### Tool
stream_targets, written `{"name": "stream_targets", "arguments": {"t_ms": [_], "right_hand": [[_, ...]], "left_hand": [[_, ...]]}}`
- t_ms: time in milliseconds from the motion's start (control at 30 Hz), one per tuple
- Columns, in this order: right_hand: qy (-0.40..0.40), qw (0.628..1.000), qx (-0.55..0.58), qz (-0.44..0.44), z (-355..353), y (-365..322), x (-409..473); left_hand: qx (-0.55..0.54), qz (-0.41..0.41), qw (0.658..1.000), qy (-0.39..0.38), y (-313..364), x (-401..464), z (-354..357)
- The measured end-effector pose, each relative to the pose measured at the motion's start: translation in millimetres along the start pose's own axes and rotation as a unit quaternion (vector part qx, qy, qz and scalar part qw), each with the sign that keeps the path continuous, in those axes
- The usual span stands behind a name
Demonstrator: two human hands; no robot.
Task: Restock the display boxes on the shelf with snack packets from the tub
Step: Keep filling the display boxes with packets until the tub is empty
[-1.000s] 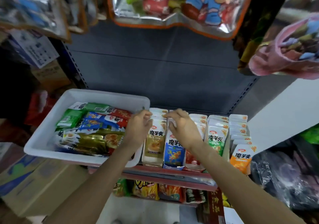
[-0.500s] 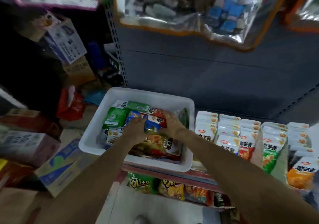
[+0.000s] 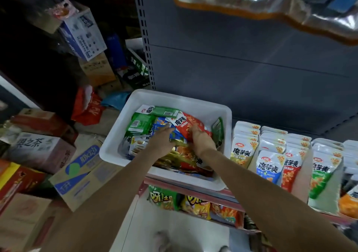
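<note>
Both hands down in the white tub (image 3: 195, 101), sorting through loose snack packets. Left hand (image 3: 161, 141) spread flat, fingers straight, pressing on a blue packet (image 3: 160, 124). Right hand (image 3: 202, 139) resting on the red packet (image 3: 188, 122), fingers bent over its lower edge; whether pinching it or only touching, cannot tell.

Best done by picking one flavour at a time, gathering a few matching packets into a neat stack, all faces the same way up, before carrying them across to the display boxes (image 3: 271, 151) just right of the tub on the shelf (image 3: 222, 192). Likely slippery work: glossy, crinkly film pouches, flat and soft. Tub smooth, rigid plastic with rounded corners. Display rows standing upright, tightly packed, so sliding in from the top probably easiest.
</note>
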State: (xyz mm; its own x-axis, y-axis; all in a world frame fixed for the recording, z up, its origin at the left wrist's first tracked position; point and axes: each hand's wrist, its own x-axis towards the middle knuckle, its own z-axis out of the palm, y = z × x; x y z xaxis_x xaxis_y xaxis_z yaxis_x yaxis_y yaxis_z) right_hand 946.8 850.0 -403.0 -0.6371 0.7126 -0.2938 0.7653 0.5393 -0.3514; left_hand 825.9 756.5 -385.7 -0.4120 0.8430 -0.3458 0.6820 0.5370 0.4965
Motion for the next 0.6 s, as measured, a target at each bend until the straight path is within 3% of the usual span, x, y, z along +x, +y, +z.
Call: {"name": "stream_targets", "arguments": {"t_ms": [100,233,400,600], "right_hand": [[0.003,0.998,-0.033,-0.046,-6,-3,-9],[0.004,0.992,0.025,-0.121,-15,1,-25],[0.041,0.976,0.105,-0.187,-35,12,-57],[0.056,0.980,-0.043,-0.184,-71,34,-96]], "left_hand": [[-0.095,-0.018,0.994,0.054,6,-5,-5],[-0.282,-0.077,0.951,0.101,19,-11,-8],[-0.392,-0.047,0.912,0.116,44,-18,-1],[-0.454,-0.019,0.878,0.152,89,-21,9]]}}
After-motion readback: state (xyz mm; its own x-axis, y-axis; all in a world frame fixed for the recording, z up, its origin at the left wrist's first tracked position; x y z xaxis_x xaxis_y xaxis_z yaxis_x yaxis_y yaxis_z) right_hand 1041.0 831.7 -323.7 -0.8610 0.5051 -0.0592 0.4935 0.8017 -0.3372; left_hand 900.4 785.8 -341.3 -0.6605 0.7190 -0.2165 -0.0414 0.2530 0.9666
